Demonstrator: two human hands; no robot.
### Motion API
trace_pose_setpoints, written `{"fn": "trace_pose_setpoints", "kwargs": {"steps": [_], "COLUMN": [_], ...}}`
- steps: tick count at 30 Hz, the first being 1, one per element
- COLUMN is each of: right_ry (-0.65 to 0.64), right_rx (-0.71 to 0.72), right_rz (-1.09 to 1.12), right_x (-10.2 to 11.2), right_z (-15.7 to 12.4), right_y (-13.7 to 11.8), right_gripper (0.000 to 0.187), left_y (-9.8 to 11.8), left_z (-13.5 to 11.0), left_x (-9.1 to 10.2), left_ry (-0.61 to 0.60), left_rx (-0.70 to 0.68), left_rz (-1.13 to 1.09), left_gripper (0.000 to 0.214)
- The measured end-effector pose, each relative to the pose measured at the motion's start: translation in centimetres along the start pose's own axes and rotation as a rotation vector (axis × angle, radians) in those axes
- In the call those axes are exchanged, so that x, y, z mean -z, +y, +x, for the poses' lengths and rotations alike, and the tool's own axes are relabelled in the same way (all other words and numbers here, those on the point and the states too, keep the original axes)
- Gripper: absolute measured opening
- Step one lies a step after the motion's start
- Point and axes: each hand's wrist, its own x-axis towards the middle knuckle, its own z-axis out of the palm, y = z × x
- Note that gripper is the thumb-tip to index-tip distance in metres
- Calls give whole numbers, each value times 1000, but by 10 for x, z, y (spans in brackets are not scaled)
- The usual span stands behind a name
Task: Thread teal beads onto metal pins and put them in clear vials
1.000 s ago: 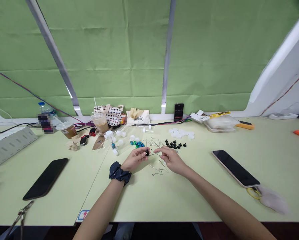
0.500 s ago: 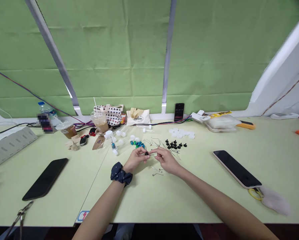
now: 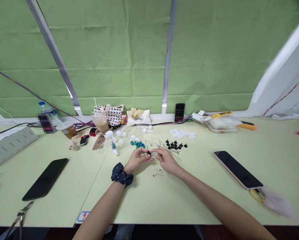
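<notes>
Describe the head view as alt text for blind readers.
The left hand pinches a small black piece, the right hand touching it, over a pale green table. Coloured beads, white caps and a black phone lie nearby.

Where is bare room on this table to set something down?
Bare table: between left hand and the black phone, and between right hand and the other phone. Crowded behind the hands, which pinch a black piece and a wire: beads, white caps, more wires.

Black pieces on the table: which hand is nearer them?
Right. The right hand is just this side of the black pieces; the left hand is farther to their left.
</notes>
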Motion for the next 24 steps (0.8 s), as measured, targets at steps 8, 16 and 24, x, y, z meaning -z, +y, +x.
{"fn": "trace_pose_setpoints", "kwargs": {"steps": [8, 16, 24], "right_ry": [8, 4, 3], "right_rx": [-5, 2, 62], "right_rz": [26, 7, -136], "right_x": [-2, -4, 0], "right_z": [-2, -3, -2], "right_y": [1, 3, 5], "right_gripper": [32, 32, 15], "left_y": [0, 1, 2], "left_z": [1, 0, -1], "left_x": [2, 0, -1], "left_ry": [-9, 0, 22], "left_rx": [-8, -24, -44], "left_rz": [47, 62, 91], "left_gripper": [38, 38, 38]}}
